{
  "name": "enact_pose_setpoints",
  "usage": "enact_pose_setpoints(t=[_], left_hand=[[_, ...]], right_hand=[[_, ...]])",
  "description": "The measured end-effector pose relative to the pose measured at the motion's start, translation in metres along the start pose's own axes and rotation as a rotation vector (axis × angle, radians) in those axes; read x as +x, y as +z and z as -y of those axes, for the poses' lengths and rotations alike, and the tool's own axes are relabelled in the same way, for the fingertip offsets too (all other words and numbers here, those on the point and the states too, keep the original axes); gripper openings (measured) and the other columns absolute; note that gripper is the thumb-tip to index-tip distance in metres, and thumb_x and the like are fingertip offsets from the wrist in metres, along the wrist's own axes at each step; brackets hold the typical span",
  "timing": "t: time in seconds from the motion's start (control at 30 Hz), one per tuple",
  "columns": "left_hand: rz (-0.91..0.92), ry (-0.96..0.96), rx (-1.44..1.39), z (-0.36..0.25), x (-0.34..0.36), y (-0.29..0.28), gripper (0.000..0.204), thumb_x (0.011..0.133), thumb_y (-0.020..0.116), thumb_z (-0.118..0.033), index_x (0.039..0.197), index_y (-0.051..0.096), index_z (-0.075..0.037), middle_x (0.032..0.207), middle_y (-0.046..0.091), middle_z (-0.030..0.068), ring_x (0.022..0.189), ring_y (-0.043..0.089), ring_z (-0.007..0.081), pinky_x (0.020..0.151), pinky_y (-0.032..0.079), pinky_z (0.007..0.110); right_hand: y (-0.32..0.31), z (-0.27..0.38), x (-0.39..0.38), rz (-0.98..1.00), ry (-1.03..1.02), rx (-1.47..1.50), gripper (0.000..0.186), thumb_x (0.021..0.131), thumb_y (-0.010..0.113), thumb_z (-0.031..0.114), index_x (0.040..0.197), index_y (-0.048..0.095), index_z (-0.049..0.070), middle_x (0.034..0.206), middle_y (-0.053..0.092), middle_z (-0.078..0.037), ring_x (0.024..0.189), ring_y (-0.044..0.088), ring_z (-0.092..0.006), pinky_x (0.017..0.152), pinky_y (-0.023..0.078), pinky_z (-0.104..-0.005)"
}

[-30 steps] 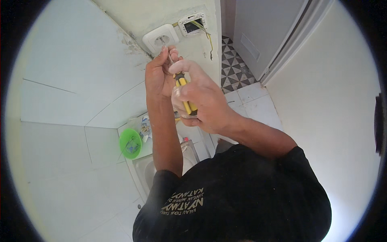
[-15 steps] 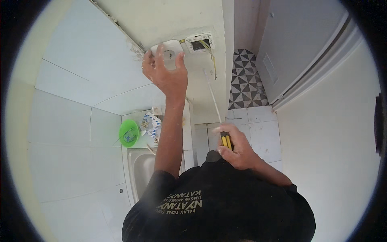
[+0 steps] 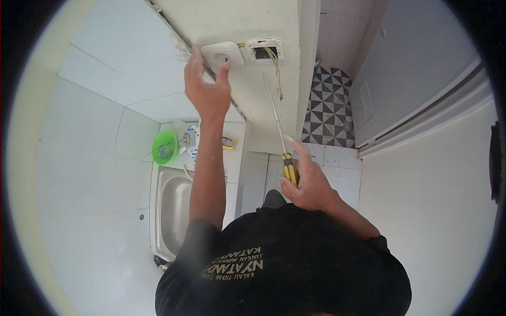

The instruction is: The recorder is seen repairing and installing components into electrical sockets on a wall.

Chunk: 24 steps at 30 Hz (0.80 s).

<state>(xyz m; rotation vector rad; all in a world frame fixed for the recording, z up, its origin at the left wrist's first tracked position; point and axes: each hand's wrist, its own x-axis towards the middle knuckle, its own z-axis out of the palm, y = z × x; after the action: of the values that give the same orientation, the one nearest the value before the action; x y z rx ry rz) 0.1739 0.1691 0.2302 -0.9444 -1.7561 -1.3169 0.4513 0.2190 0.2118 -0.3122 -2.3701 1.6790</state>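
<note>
A white socket outlet [image 3: 224,54] is at the upper wall, its round recess facing me. My left hand [image 3: 207,92] is at its lower left edge, fingers and thumb spread apart, the thumb overlapping the socket's lower part; whether it touches is hard to tell. Beside the socket, a white mounting frame [image 3: 265,51] surrounds a dark wall box. Yellow-green wires [image 3: 276,68] come out of that box and hang down. In my right hand [image 3: 312,181] I grip a long screwdriver [image 3: 289,169] by its yellow and black handle. Its shaft points up toward the wall below the frame.
A green bowl [image 3: 154,152] stands on the white tiled counter at left, near a blue-and-white wrapper [image 3: 192,139] and a yellow-handled tool [image 3: 228,142]. A steel sink [image 3: 167,218] lies below them. At right, a grey door [image 3: 408,63] opens beside patterned floor tiles [image 3: 324,108].
My left hand has shifted down and left, its fingers coming off the socket's face. My right hand and screwdriver are slightly higher, the index finger straighter. The view has shifted, showing more counter.
</note>
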Motion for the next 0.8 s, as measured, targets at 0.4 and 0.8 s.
enact_pose_setpoints(t=[0.4, 0.8], left_hand=[[0.373, -1.091, -1.152, -0.007, -0.023, -0.025, 0.032, 0.093, 0.058, -0.016, 0.117, 0.057, 0.005, 0.089, 0.066, 0.0086, 0.074, 0.062, 0.0147, 0.068, 0.050, 0.026], [0.554, -1.117, -1.270, 0.032, -0.001, -0.005, 0.028, 0.094, 0.054, -0.011, 0.115, 0.058, 0.006, 0.087, 0.065, 0.0067, 0.074, 0.061, 0.0131, 0.067, 0.050, 0.024]], right_hand=[[0.029, 0.013, 0.055, -0.068, -0.092, -0.059, 0.059, 0.081, 0.061, 0.015, 0.132, 0.037, -0.002, 0.068, 0.057, -0.021, 0.062, 0.059, -0.0394, 0.063, 0.045, -0.0458], [0.074, 0.040, 0.081, -0.276, -0.016, -0.069, 0.057, 0.082, 0.062, 0.014, 0.131, 0.037, -0.004, 0.066, 0.057, -0.018, 0.059, 0.059, -0.0330, 0.060, 0.045, -0.0423]])
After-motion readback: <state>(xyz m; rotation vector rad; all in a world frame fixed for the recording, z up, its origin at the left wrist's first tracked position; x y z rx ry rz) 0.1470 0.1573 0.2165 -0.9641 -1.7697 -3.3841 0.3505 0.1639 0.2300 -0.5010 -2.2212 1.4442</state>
